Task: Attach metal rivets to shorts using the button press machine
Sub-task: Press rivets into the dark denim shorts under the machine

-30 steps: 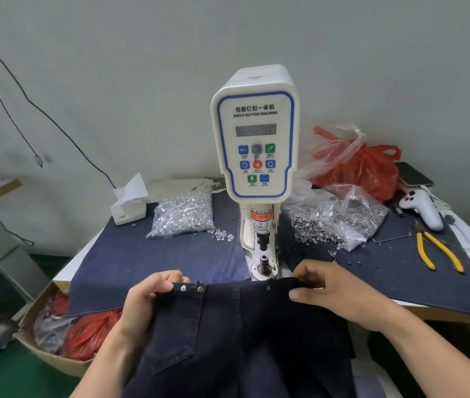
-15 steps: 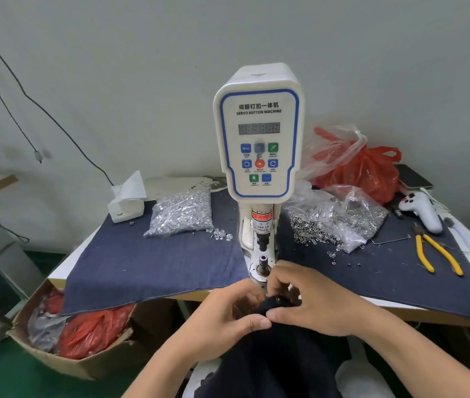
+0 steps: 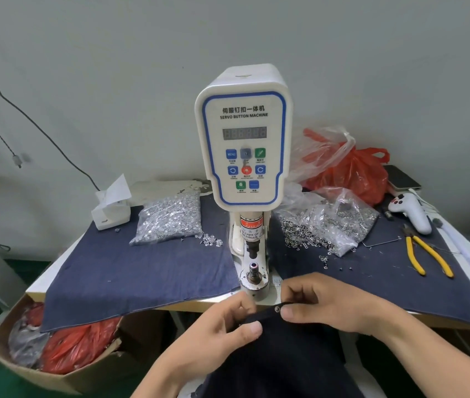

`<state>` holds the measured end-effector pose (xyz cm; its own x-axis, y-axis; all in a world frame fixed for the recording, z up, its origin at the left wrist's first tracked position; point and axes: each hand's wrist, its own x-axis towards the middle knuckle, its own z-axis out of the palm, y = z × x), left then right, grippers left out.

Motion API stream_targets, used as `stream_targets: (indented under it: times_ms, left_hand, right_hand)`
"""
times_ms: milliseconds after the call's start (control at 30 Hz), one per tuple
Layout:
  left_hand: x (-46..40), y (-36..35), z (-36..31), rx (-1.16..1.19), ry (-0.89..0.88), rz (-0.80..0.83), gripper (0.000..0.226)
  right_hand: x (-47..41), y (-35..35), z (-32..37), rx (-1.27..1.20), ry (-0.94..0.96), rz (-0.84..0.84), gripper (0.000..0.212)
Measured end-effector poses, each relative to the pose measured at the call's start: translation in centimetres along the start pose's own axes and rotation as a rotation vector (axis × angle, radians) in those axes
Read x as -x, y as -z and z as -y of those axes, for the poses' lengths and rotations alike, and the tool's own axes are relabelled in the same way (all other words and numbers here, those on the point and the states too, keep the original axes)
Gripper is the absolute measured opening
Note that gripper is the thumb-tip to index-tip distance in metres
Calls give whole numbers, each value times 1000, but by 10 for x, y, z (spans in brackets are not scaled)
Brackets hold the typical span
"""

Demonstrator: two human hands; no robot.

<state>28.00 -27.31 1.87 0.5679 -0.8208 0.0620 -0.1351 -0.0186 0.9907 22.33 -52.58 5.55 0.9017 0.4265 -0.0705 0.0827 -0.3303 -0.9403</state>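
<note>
Dark navy shorts (image 3: pixel 282 360) hang in front of the table edge, bunched at their top edge. My left hand (image 3: pixel 225 326) pinches that edge from the left and my right hand (image 3: pixel 325 305) pinches it from the right. A small metal rivet (image 3: pixel 277 309) shows on the fabric between my thumbs. The white button press machine (image 3: pixel 244 147) stands just beyond my hands. Its lower die post (image 3: pixel 253 275) is bare and a little above and left of the rivet. A clear bag of silver rivets (image 3: pixel 170 218) lies to the machine's left.
An open bag of metal rings (image 3: pixel 325 222) spills to the machine's right, before a red plastic bag (image 3: pixel 357 173). Yellow-handled pliers (image 3: pixel 426 255) and a white controller (image 3: pixel 412 212) lie far right. A white tissue box (image 3: pixel 110 211) sits back left. A cardboard box (image 3: pixel 55 366) stands on the floor.
The shorts went from spread flat, my hands wide apart, to bunched with both hands close together. The hands have since drawn slightly back from the die, exposing one rivet.
</note>
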Motion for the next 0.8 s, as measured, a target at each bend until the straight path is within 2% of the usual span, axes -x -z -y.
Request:
stream_targets:
  times_ms: [67, 133, 233, 267, 333, 367, 433, 600, 800]
  left_hand:
    - [-6, 1, 0, -25, 77, 7, 25]
    - [-12, 4, -2, -68, 134, -49, 21]
    - [-19, 5, 6, -46, 179, -150, 33]
    - [-21, 5, 8, -35, 175, -173, 35]
    - [-26, 8, 8, -86, 153, -190, 33]
    - [-28, 10, 9, -131, 149, -189, 31]
    - [-33, 15, 10, -219, 163, -217, 33]
    - [-40, 23, 15, -466, 179, -412, 55]
    - [-45, 30, 19, -433, 234, -536, 51]
  right_hand:
    - [-3, -2, -6, -76, -44, -30, 23]
    - [-8, -2, -14, -14, -131, -49, 23]
    - [-15, 10, -22, 37, -241, -105, 20]
    - [-19, 18, -25, 45, -254, -192, 19]
    - [-32, 40, -34, 191, -298, -502, 21]
    - [-39, 51, -38, 354, -343, -648, 22]
    - [-53, 67, -51, 653, -440, -771, 15]
    - [-76, 66, -70, 887, -448, -773, 16]
    - [-81, 63, -71, 1035, -428, -750, 20]
